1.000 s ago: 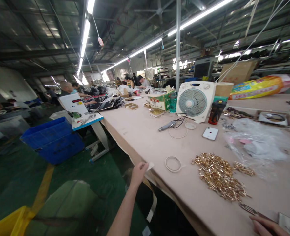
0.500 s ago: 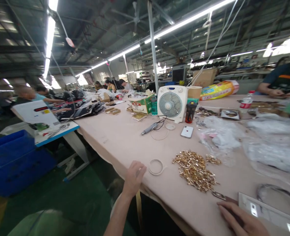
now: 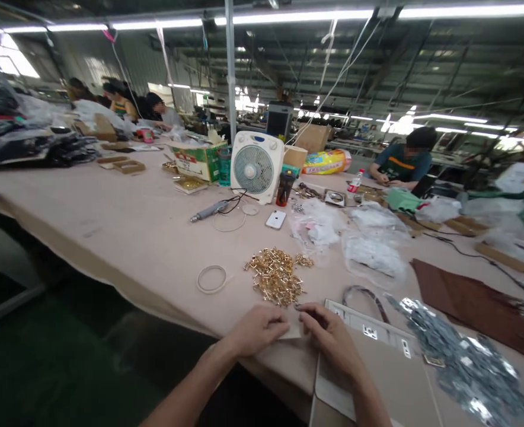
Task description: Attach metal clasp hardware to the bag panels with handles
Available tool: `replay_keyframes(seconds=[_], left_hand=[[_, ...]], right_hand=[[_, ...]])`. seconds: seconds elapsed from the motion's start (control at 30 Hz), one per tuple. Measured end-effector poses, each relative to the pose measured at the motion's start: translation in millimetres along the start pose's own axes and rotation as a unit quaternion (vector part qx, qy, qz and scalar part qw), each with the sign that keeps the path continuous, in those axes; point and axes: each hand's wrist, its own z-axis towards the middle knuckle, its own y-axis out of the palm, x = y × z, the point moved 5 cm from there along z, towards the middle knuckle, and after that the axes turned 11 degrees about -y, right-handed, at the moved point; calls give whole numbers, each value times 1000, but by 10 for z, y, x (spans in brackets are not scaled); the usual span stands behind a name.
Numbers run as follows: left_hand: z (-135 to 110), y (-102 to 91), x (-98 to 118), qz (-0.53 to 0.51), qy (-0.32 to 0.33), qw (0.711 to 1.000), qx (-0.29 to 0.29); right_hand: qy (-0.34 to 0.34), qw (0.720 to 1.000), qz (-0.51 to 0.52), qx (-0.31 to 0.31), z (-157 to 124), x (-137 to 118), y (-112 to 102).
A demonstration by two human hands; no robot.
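Observation:
Both of my hands rest together at the near edge of the long beige table. My left hand has its fingers curled down on a pale flat piece lying on the table. My right hand is closed beside it, fingertips pinched at a small dark metal part I cannot make out. Just beyond the fingers lies a heap of small gold metal fittings. A grey card with silver clips lies under my right wrist.
A white tape ring lies left of the heap. Farther back stand a white fan, a phone, a dark bottle and plastic bags. Silver parts and brown leather lie right. Other people sit across.
My view has swung right along the table. My left hand came in from the table edge near the tape ring to meet my right hand in front of the gold heap.

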Motion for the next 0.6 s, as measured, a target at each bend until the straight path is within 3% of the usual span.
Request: replay_keyframes(seconds=[0.1, 0.33, 0.47, 0.6], left_hand=[[-3, 31, -65, 1, 15, 1000, 23], [-69, 33, -86, -15, 41, 998, 41], [-39, 57, -98, -4, 26, 999, 40], [15, 66, -124, -62, 6, 997, 39]], right_hand=[[-62, 998, 11, 1, 13, -33, 58], [-132, 989, -43, -49, -56, -30, 232], [-138, 986, -65, -64, -58, -32, 234], [-151, 982, -97, -64, -52, 2, 275]])
